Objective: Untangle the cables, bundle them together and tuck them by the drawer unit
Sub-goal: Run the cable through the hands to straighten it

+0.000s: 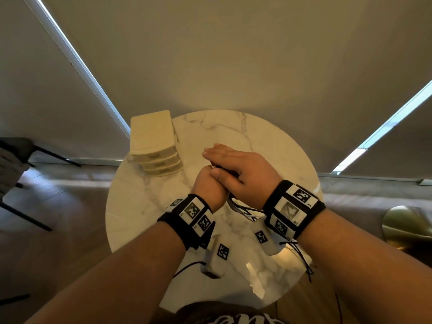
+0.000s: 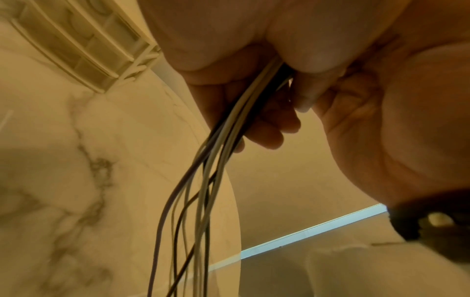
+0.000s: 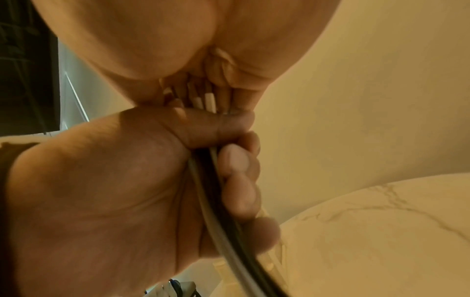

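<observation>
Table (image 1: 268, 141), one drawer unit (image 1: 154, 141); left hand (image 1: 208, 188), right hand (image 1: 245, 174), fingers (image 3: 236, 160) round one cable bundle (image 3: 214, 201)

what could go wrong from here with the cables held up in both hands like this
The cables fan out loose below the left hand, so the strands could tangle or snag on the table edge. The right hand seems to hold only their ends, which might slip out. The drawer unit sits at the table's rim; tucking with force could nudge it off.

Cables (image 2: 229, 128): lower ends unseen
</observation>
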Motion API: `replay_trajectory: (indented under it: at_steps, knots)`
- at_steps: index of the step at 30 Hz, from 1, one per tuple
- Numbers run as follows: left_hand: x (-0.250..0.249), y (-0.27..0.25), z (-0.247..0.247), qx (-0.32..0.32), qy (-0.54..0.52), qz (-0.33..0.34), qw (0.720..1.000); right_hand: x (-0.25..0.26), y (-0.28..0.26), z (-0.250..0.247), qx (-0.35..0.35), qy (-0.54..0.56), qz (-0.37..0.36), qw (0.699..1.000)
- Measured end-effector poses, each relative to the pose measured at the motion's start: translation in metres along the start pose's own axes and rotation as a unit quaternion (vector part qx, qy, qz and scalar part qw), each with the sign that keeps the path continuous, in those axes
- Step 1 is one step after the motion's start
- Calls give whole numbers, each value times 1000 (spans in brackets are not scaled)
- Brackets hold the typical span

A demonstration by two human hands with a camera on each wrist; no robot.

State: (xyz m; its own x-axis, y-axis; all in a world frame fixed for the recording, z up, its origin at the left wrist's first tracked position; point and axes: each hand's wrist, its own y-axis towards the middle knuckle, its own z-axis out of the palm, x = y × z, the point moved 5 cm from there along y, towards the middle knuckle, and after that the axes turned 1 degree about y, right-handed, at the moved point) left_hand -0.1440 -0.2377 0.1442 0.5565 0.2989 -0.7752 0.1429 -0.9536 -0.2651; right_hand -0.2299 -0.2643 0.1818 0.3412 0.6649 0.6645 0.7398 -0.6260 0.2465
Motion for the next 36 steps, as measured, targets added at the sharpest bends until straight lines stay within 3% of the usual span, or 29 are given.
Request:
replay_trajectory:
  at_steps: [1, 2, 5, 8, 10, 14, 16, 17, 19, 20, 21, 22, 23, 24, 26, 28, 31, 34, 36]
  knots:
    - [4, -4, 3, 4, -17, -11, 1000, -2, -1, -2, 15, 8, 15, 1000]
    - [11, -9, 1, -47, -25, 16, 998, -4, -3, -4, 29, 32, 36, 998]
    - [19, -13, 1, -44, -136, -44, 989, -4, -6, -11, 16, 137, 68, 988]
    - [16, -13, -2, -37, -140, -41, 989, -4, 0, 2, 46, 55, 60, 996]
    - [22, -9, 3, -32, -161, -73, 984, -5, 1, 12, 76, -15, 33, 996]
    - [27, -6, 9, -10, -337, -153, 929, -6, 0, 11, 52, 1, 13, 999]
    - [22, -11, 9, -39, -363, -157, 918, -2, 1, 15, 79, -28, 7, 996]
    - [15, -20, 12, -23, -403, -144, 903, -1, 3, 19, 106, -49, 7, 993]
    - [-6, -32, 11, -23, -360, -46, 932, -2, 6, 19, 141, -66, -4, 988]
    - [-2, -30, 12, -3, -444, -51, 894, -3, 6, 15, 134, -36, -1, 990]
    - [4, -24, 18, 28, -558, -90, 825, -7, 5, 9, 103, 27, 17, 994]
    - [6, -19, 17, -3, -568, -82, 819, -13, 3, 3, 50, 119, 51, 990]
    - [7, -16, 17, -19, -563, -105, 820, -24, -1, 0, -7, 222, 95, 970]
    - [7, -13, 13, -32, -586, -126, 800, -34, -7, 3, -40, 322, 143, 935]
    - [11, -2, 6, -51, -557, -138, 818, -48, -22, 25, -4, 428, 222, 876]
    - [12, 4, -4, -76, -550, -133, 821, -58, -37, 47, 64, 378, 247, 890]
    - [20, 8, -10, -109, -612, -138, 771, -63, -54, 60, 122, 225, 244, 935]
    - [31, 10, -7, -146, -661, -139, 723, -61, -57, 62, 140, 161, 234, 948]
    - [35, 11, -5, -148, -669, -142, 715, -59, -54, 63, 134, 163, 222, 952]
